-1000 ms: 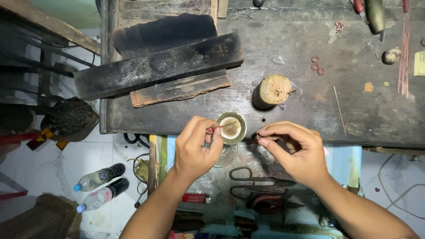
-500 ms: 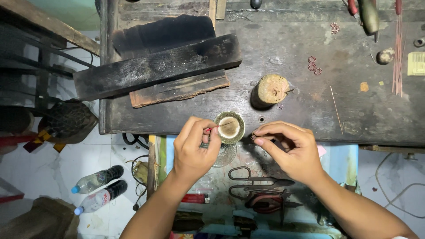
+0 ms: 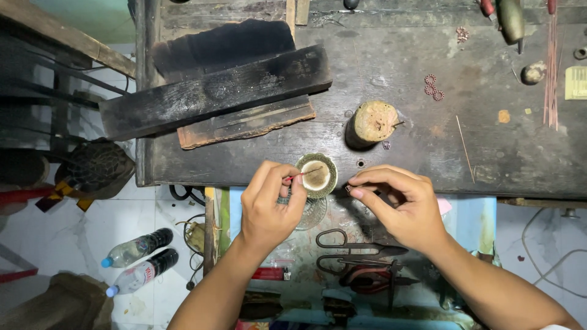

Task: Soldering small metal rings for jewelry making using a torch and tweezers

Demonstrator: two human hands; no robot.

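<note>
My left hand point(image 3: 269, 205) pinches a thin stick-like tool point(image 3: 304, 175) whose tip lies over a small round dish point(image 3: 317, 175) with pale contents at the workbench's near edge. My right hand point(image 3: 400, 205) sits just right of the dish, fingertips pinched on a tiny dark piece point(image 3: 349, 189) that is mostly hidden. A short wooden stump point(image 3: 371, 124) stands upright beyond the hands. A clear glass bowl point(image 3: 309, 211) sits under the dish, partly covered by my left hand.
Charred wooden blocks point(image 3: 214, 91) lie at the bench's back left. Small copper rings point(image 3: 431, 88) and thin copper wires point(image 3: 552, 67) lie at the right. Scissors point(image 3: 354, 247) and pliers point(image 3: 373, 280) rest on a lower tray. Two plastic bottles point(image 3: 139, 260) lie on the floor.
The left hand has turned so the thin tool's tip now reaches over the dish. The right hand has stayed put, still pinching beside the dish.
</note>
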